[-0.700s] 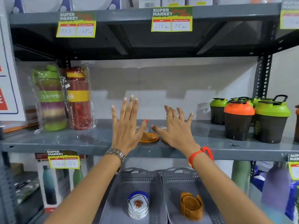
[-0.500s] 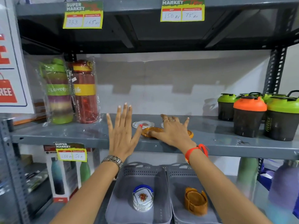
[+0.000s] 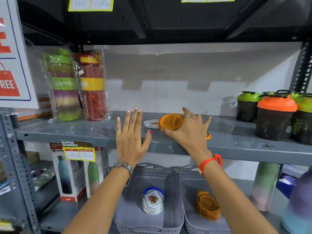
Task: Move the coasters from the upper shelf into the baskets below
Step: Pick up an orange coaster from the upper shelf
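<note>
My right hand (image 3: 189, 130) grips an orange round coaster (image 3: 170, 122), tilted up off the upper shelf (image 3: 84, 132). Another orange coaster (image 3: 208, 135) peeks out from under that hand on the shelf. A white coaster with a red motif (image 3: 150, 123) lies flat just left of the held one. My left hand (image 3: 130, 137) hovers open in front of the shelf edge, fingers spread, holding nothing. Below stand two grey baskets: the left basket (image 3: 128, 208) holds a stack of white coasters in a blue holder (image 3: 153, 200), the right basket (image 3: 189, 200) holds orange coasters in a holder (image 3: 208, 206).
Two wrapped bottles (image 3: 76, 85) stand at the shelf's left. Shaker cups with green and orange lids (image 3: 275, 115) crowd the right end. Boxed bottles (image 3: 74, 173) sit lower left, pastel bottles (image 3: 265, 186) lower right. A dark shelf runs overhead.
My right hand closed on the orange coaster and tipped it up off the shelf. The left hand stayed open. The view moved closer and lower.
</note>
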The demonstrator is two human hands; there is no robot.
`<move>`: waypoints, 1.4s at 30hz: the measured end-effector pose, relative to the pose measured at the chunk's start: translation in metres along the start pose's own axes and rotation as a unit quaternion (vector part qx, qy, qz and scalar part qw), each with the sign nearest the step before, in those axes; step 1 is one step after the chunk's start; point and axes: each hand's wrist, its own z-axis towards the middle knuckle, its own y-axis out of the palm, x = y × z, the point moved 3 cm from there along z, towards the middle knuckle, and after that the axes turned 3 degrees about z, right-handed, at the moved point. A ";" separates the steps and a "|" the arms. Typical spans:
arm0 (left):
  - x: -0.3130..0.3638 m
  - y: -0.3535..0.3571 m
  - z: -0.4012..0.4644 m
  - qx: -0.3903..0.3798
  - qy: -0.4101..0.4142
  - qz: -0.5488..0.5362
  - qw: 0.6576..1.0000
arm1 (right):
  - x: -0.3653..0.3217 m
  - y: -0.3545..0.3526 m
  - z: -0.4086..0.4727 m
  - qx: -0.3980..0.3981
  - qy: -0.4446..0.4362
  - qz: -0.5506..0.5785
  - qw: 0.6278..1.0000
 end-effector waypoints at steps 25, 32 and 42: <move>0.008 -0.004 -0.009 -0.020 0.031 -0.011 0.999 | -0.020 -0.074 -0.086 0.253 -0.137 0.202 0.936; 0.014 -0.001 -0.018 -0.014 0.022 0.000 1.000 | 0.031 -0.002 -0.155 0.154 -0.107 0.224 0.956; 0.012 0.008 -0.020 0.045 0.018 0.012 0.999 | 0.159 0.106 -0.165 -0.140 0.199 -0.001 0.970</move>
